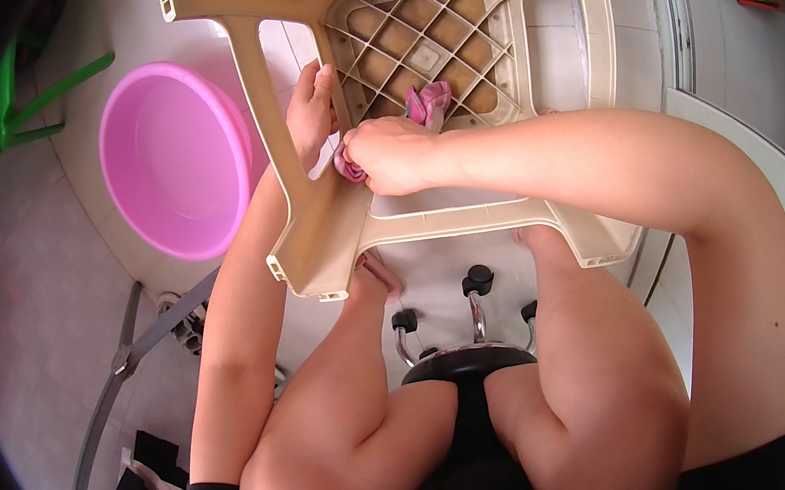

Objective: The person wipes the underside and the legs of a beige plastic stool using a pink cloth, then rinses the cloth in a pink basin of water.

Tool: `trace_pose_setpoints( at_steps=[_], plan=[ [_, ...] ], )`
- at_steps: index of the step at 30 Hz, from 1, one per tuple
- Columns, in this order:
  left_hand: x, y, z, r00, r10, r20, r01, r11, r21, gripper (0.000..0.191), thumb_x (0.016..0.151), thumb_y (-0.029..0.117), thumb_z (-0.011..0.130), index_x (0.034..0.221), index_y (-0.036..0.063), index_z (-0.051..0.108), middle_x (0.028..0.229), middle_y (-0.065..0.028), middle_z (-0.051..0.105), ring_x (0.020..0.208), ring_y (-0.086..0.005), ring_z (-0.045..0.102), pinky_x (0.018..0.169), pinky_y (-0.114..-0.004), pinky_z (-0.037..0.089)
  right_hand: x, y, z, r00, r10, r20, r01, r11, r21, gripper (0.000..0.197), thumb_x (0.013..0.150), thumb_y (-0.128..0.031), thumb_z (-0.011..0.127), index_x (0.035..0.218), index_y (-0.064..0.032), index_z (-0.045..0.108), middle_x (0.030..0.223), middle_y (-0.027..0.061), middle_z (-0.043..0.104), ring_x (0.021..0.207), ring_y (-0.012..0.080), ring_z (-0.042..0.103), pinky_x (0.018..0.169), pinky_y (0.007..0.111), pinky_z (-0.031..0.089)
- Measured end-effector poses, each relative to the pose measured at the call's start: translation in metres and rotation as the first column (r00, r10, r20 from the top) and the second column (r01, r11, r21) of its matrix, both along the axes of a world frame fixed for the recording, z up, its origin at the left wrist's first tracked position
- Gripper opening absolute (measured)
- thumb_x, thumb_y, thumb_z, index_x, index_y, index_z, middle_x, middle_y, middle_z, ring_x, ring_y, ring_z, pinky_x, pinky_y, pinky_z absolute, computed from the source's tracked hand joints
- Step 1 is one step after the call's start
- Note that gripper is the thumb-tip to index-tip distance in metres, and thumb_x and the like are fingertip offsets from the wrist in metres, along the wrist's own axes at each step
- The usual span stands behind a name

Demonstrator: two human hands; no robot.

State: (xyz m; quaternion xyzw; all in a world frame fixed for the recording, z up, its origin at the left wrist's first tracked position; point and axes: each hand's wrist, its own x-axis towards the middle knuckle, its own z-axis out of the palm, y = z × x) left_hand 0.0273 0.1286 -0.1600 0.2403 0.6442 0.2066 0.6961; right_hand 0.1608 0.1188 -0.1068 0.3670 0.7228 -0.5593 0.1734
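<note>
A beige plastic stool is tipped so that its hollow underside, with a lattice of ribs beneath the seat, faces me. My left hand grips the stool's frame through a side opening, thumb on the edge of the seat. Bunched in my right hand is a pink cloth, pressed into the inner corner where a leg meets the seat. Part of the cloth sticks out above the knuckles and part below the fingers. Brownish discolouring shows on the underside and inside the legs.
A pink plastic basin stands on the tiled floor at left, near a green plastic stool. Under me is a black wheeled stool. A grey metal bar crosses the lower left. A white panel stands at right.
</note>
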Motion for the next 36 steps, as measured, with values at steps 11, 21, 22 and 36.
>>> trace_pose_setpoints(
  at_steps=[11, 21, 22, 36],
  plan=[
    [0.001, 0.000, 0.003, 1.000, 0.005, 0.017, -0.004, 1.000, -0.031, 0.041, 0.096, 0.031, 0.037, 0.132, 0.0113, 0.035, 0.064, 0.0053, 0.039, 0.050, -0.0032, 0.032, 0.045, -0.019, 0.029, -0.001, 0.011, -0.030, 0.987, 0.022, 0.160, -0.009, 0.996, -0.085, 0.018, 0.070, -0.006, 0.056, 0.085, -0.0035, 0.066, 0.093, 0.0162, 0.064, 0.087, 0.0315, 0.062, 0.072, 0.039, 0.050],
    [0.000, 0.003, 0.009, 0.998, -0.001, 0.059, 0.004, 0.999, -0.052, 0.042, 0.096, 0.030, 0.039, 0.133, 0.0109, 0.036, 0.063, 0.0054, 0.041, 0.049, -0.0029, 0.032, 0.043, -0.020, 0.028, -0.001, -0.007, -0.015, 0.989, -0.146, 0.038, 0.147, 0.989, -0.032, 0.020, 0.071, -0.011, 0.057, 0.088, -0.0029, 0.065, 0.092, 0.0168, 0.063, 0.091, 0.0312, 0.061, 0.076, 0.038, 0.049],
    [-0.001, 0.003, 0.008, 0.998, 0.000, 0.058, 0.003, 0.999, -0.050, 0.042, 0.096, 0.030, 0.039, 0.133, 0.0109, 0.036, 0.063, 0.0054, 0.041, 0.049, -0.0029, 0.032, 0.043, -0.020, 0.028, -0.003, -0.006, -0.013, 0.992, -0.107, 0.067, 0.111, 0.992, -0.063, 0.020, 0.071, -0.012, 0.057, 0.088, -0.0039, 0.065, 0.092, 0.0164, 0.063, 0.091, 0.0310, 0.061, 0.076, 0.038, 0.049],
    [-0.003, 0.009, 0.016, 0.997, -0.070, -0.022, 0.069, 0.998, -0.011, 0.047, 0.096, 0.029, 0.039, 0.140, 0.0191, 0.026, 0.059, 0.0062, 0.036, 0.046, -0.0030, 0.028, 0.041, -0.020, 0.028, -0.011, 0.018, -0.049, 0.945, -0.272, 0.182, 0.284, 0.958, -0.042, 0.022, 0.075, -0.019, 0.055, 0.080, -0.0001, 0.065, 0.084, 0.0170, 0.064, 0.079, 0.0288, 0.063, 0.069, 0.036, 0.050]
  ],
)
